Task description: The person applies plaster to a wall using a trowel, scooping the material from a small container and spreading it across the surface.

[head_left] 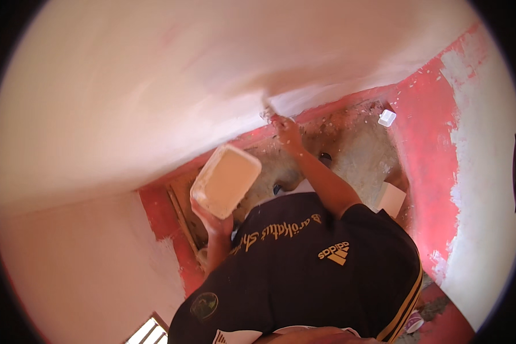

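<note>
the left hand [211,221] is raised beside the wall, its grip clenched under a white rectangular tub [226,179], which it holds tilted with the pale, paint-filled opening facing up toward the camera. the right hand [286,133] is stretched out farther ahead, its grip closed around a brush [268,112] whose tip touches the white painted wall [126,103], just above the red band [338,100] that runs along the wall's foot. the brush itself is small and blurred. below the hands lies the dusty, paint-flecked floor [355,149], with a small white box [387,117] near the red corner and a white block [392,198] close to the person's dark shirt [292,269].
</note>
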`<move>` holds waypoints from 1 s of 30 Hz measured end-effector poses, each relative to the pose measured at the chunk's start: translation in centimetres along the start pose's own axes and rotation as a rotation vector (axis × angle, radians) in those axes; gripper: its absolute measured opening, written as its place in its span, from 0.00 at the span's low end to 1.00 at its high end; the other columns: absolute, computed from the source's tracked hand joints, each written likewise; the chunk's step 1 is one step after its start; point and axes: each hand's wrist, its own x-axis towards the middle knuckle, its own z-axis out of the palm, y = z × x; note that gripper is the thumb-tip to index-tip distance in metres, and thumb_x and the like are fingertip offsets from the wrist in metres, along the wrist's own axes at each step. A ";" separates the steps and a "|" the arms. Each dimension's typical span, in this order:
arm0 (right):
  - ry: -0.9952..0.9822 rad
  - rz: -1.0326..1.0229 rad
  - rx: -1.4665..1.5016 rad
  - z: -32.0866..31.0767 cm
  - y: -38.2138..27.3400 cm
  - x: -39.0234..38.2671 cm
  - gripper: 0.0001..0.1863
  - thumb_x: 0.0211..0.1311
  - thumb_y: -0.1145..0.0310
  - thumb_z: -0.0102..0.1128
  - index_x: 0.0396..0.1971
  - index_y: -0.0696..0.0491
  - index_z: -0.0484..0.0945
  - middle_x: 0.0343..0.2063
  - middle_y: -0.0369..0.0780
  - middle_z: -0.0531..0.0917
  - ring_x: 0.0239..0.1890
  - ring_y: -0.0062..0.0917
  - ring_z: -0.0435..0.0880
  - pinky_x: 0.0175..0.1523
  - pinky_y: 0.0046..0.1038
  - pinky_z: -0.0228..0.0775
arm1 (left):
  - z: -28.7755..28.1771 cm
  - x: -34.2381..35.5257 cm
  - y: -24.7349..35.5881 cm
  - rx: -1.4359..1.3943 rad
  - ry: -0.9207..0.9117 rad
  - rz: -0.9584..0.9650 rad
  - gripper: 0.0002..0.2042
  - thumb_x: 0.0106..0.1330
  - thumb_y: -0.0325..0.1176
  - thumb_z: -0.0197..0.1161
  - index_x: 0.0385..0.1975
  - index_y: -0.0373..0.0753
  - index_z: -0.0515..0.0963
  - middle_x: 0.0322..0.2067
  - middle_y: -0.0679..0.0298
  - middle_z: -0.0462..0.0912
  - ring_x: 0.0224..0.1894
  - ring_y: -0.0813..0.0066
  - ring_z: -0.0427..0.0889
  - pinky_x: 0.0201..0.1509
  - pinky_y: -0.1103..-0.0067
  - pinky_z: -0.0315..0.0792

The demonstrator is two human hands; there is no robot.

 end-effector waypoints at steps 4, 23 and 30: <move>0.237 -0.173 0.216 -3.4 0.4 -3.5 0.14 0.72 0.66 0.57 0.53 0.55 0.77 0.42 0.40 0.84 0.41 0.29 0.82 0.46 0.35 0.76 | -1.2 1.5 0.4 -0.009 0.023 0.012 0.35 0.75 0.65 0.38 0.72 0.45 0.59 0.68 0.61 0.68 0.69 0.60 0.67 0.71 0.62 0.65; -0.203 -0.569 0.140 -22.4 -23.2 -3.3 0.26 0.69 0.79 0.55 0.67 0.57 0.67 0.45 0.46 0.85 0.47 0.28 0.85 0.55 0.29 0.75 | 8.0 6.9 -1.9 -0.164 -0.088 -0.158 0.30 0.79 0.59 0.37 0.70 0.44 0.61 0.64 0.62 0.70 0.67 0.67 0.70 0.69 0.68 0.67; -0.651 -0.877 -0.307 -22.2 -26.9 -0.5 0.27 0.64 0.77 0.53 0.63 0.44 0.76 0.39 0.42 0.87 0.39 0.36 0.86 0.48 0.33 0.77 | 13.7 5.2 -3.5 -0.203 -0.187 -0.195 0.30 0.79 0.57 0.38 0.68 0.40 0.64 0.62 0.59 0.75 0.64 0.65 0.74 0.68 0.67 0.69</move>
